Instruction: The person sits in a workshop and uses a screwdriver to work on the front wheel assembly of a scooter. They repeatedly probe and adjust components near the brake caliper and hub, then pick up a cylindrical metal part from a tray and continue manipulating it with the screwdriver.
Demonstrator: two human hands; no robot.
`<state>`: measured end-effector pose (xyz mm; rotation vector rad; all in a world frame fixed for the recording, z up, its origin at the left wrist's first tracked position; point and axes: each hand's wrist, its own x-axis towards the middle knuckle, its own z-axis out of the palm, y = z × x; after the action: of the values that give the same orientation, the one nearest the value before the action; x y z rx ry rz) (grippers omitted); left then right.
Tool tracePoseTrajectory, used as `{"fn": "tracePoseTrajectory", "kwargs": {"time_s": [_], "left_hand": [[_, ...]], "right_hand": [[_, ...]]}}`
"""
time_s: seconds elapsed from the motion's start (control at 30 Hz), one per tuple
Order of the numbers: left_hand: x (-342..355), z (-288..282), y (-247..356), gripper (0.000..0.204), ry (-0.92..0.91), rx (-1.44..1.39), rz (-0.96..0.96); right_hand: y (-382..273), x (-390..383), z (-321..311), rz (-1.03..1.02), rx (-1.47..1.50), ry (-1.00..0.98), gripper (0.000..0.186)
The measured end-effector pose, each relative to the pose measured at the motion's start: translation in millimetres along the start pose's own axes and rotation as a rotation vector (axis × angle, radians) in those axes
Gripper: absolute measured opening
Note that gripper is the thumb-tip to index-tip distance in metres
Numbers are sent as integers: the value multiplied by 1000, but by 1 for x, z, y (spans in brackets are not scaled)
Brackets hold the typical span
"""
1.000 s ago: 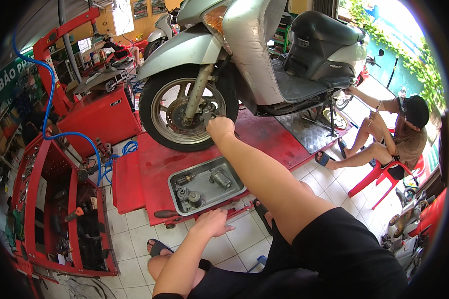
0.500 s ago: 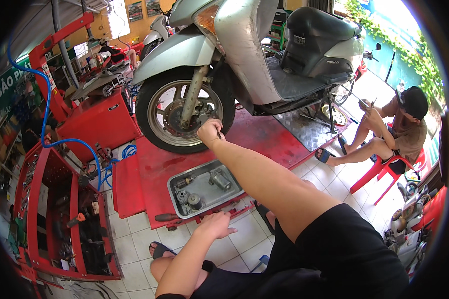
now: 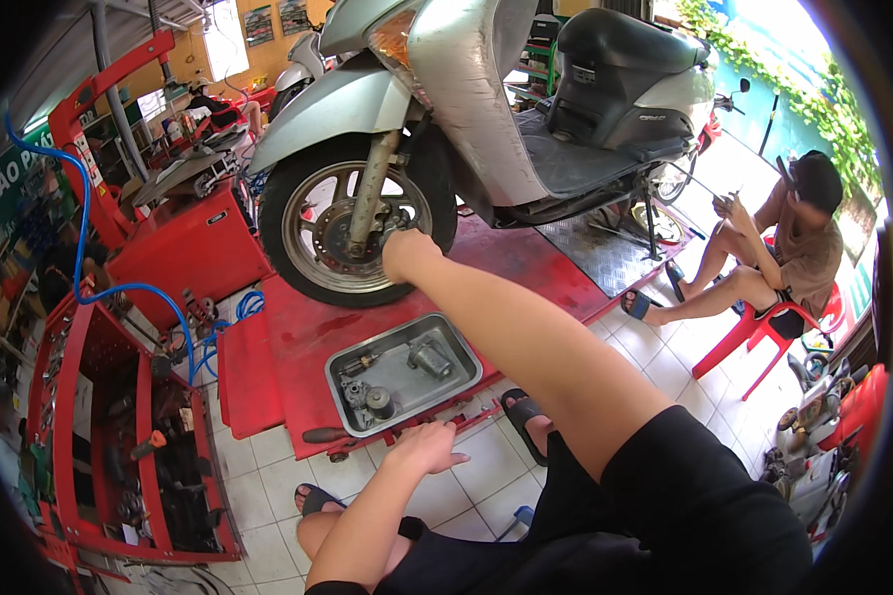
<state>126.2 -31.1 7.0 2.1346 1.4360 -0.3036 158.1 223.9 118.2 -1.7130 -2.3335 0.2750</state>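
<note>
My right arm stretches forward to the silver scooter's front wheel. The right hand is closed beside the brake caliper and hides part of it. Its fingers point away from me, so what they grip is hidden. Lower down, my left hand hovers palm down near the front rim of a metal tray, fingers extended and holding nothing. In the tray lie a motor-like metal cylinder, a smaller part with a shaft and a round can-shaped part.
The scooter stands on a red lift platform. A red tool cart is at the left, with a blue air hose above it. At the right a person sits on a red plastic chair. Metal parts are piled at lower right.
My right hand has shifted slightly left and turned, and the small dark thing seen in it before is now hidden. The view has shifted a little. The left hand stays in about the same place.
</note>
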Motion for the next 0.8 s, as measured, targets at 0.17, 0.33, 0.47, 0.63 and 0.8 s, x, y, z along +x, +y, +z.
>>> {"fn": "tracePoseTrajectory", "kwargs": {"time_s": [0.17, 0.33, 0.47, 0.63, 0.8], "left_hand": [[4, 2, -2, 62, -14, -1, -5], [7, 9, -10, 64, 27, -4, 22], [9, 14, -17, 64, 57, -15, 38], [9, 12, -19, 62, 63, -11, 40], [8, 6, -14, 62, 53, -17, 36]], "right_hand": [[15, 20, -10, 444, 1367, -293, 15], [43, -4, 5, 621, 2274, -190, 17], [42, -6, 15, 613, 2550, -304, 16], [31, -3, 20, 620, 2510, -317, 18], [25, 3, 4, 558, 1534, -96, 11]]}}
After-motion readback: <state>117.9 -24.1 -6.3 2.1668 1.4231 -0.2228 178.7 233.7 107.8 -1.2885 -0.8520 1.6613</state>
